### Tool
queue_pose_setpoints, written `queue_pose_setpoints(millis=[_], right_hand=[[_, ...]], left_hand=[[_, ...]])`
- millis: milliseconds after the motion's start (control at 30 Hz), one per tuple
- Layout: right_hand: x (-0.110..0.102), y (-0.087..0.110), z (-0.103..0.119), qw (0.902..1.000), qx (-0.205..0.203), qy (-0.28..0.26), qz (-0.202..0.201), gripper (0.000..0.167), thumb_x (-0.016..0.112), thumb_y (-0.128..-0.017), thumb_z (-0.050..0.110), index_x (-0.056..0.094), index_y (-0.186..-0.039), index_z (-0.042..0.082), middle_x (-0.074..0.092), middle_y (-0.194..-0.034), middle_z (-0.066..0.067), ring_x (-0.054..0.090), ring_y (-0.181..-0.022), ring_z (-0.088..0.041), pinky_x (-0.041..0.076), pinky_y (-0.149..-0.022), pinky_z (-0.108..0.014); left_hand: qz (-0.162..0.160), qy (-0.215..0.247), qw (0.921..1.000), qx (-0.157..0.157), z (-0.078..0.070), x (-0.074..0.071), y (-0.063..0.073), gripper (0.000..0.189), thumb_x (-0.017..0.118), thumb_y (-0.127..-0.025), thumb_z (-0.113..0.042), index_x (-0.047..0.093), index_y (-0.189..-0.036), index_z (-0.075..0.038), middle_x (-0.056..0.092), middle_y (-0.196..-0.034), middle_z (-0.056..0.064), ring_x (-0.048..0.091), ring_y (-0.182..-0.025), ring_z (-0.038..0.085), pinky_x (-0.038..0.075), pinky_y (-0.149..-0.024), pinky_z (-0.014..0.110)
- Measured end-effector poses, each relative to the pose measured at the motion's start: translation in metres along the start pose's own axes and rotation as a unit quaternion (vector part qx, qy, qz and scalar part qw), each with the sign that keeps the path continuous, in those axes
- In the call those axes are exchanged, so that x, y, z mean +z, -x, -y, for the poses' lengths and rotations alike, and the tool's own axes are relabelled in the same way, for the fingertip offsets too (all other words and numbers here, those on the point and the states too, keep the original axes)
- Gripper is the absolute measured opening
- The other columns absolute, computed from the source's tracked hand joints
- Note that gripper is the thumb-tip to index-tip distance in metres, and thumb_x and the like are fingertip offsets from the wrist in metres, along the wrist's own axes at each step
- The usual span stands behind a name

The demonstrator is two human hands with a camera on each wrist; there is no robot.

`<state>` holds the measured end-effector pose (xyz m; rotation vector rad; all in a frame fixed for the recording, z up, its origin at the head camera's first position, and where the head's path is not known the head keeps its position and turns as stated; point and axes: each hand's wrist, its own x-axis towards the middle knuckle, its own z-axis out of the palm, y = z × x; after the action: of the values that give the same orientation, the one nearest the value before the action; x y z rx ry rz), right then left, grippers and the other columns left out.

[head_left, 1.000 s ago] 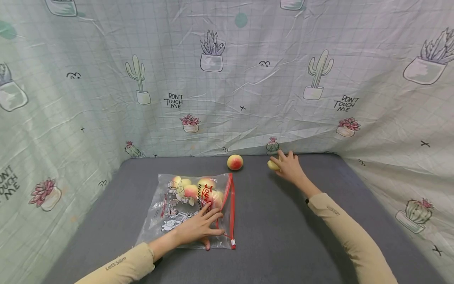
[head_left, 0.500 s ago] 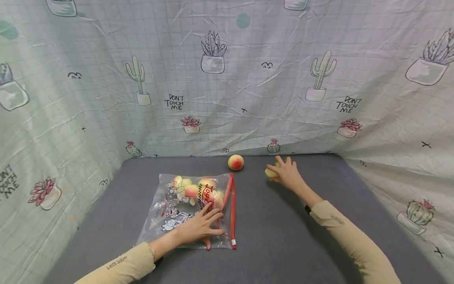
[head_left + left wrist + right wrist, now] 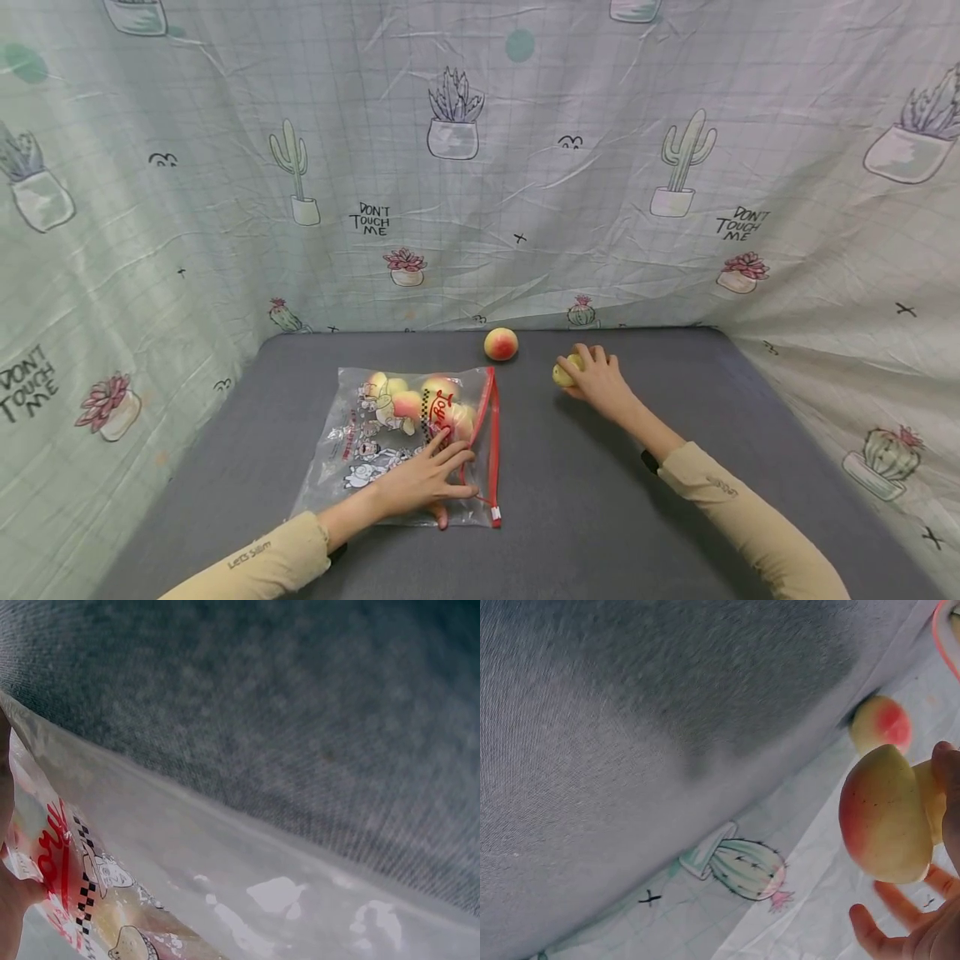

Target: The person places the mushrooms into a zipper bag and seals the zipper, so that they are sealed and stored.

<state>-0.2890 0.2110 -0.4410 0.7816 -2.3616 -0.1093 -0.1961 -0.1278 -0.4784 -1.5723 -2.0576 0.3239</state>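
Observation:
A clear zip bag (image 3: 330,450) with red print and a red zip edge lies on the grey table, holding several yellow-and-red peaches (image 3: 407,405). My left hand (image 3: 423,483) rests on the bag near its zip side, fingers spread; in the left wrist view, a fingertip (image 3: 28,891) touches the printed plastic. Over to the right, my right hand (image 3: 602,383) grips a yellow peach (image 3: 562,375) with a red blush. Behind this peach (image 3: 885,814) in the right wrist view shows a second yellow rounded piece (image 3: 931,799), partly hidden by it and the fingers.
One loose peach (image 3: 501,344) sits at the back of the table (image 3: 570,500), between the bag and my right hand. A cactus-printed cloth (image 3: 525,167) hangs behind the table and along both sides. The zip slider (image 3: 496,514) is at the bag's front right corner.
My right hand has moved left and toward me from the table's back edge with the yellow peach in its grip. The left hand and the bag have stayed in place.

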Motion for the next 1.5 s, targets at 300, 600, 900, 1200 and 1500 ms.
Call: queue_pose_setpoints(millis=[300,600,900,1200,1500], right_hand=[[-0.008,-0.002,0.012,0.9983,-0.049,-0.004,-0.031,0.045,0.072,-0.071,0.032,0.054,-0.107,0.011,0.052,-0.104,-0.006,0.048,-0.092,-0.031,0.041,-0.063,-0.044],[-0.015,-0.002,0.027,0.9950,-0.088,-0.030,-0.037,0.047,0.072,-0.070,0.027,0.056,-0.113,0.019,0.052,-0.105,-0.004,0.048,-0.092,-0.031,0.039,-0.063,-0.042],[-0.021,-0.003,0.044,0.9926,-0.108,-0.040,-0.039,0.041,0.069,-0.075,0.030,0.053,-0.111,0.018,0.051,-0.106,-0.001,0.047,-0.096,-0.028,0.041,-0.068,-0.043],[-0.025,-0.002,0.055,0.9914,-0.117,-0.043,-0.039,0.044,0.072,-0.072,0.029,0.053,-0.110,0.018,0.053,-0.108,0.000,0.047,-0.097,-0.027,0.040,-0.069,-0.042],[-0.025,-0.001,0.061,0.9876,-0.132,-0.069,-0.051,0.045,0.074,-0.070,0.025,0.053,-0.109,0.016,0.054,-0.110,-0.001,0.047,-0.096,-0.025,0.039,-0.069,-0.040]], left_hand=[[-0.002,-0.002,1.0000,0.000,-0.001,0.000,-0.002,0.054,0.038,-0.068,-0.069,0.048,-0.110,-0.038,0.048,-0.120,0.006,0.043,-0.117,0.024,0.034,-0.095,0.054],[-0.005,0.009,1.0000,-0.001,0.000,-0.001,-0.002,0.054,0.039,-0.068,-0.069,0.051,-0.110,-0.037,0.049,-0.119,0.007,0.045,-0.116,0.025,0.033,-0.095,0.055],[-0.002,0.001,1.0000,0.001,0.000,0.000,0.000,0.053,0.039,-0.068,-0.069,0.051,-0.110,-0.038,0.048,-0.119,0.007,0.044,-0.116,0.024,0.033,-0.095,0.054],[0.000,-0.004,1.0000,0.001,-0.001,-0.001,0.000,0.054,0.036,-0.069,-0.070,0.051,-0.111,-0.039,0.049,-0.119,0.006,0.044,-0.117,0.024,0.033,-0.096,0.055],[0.003,-0.001,1.0000,0.000,-0.001,-0.001,0.000,0.054,0.037,-0.069,-0.069,0.050,-0.111,-0.039,0.049,-0.120,0.006,0.044,-0.117,0.024,0.033,-0.096,0.054]])
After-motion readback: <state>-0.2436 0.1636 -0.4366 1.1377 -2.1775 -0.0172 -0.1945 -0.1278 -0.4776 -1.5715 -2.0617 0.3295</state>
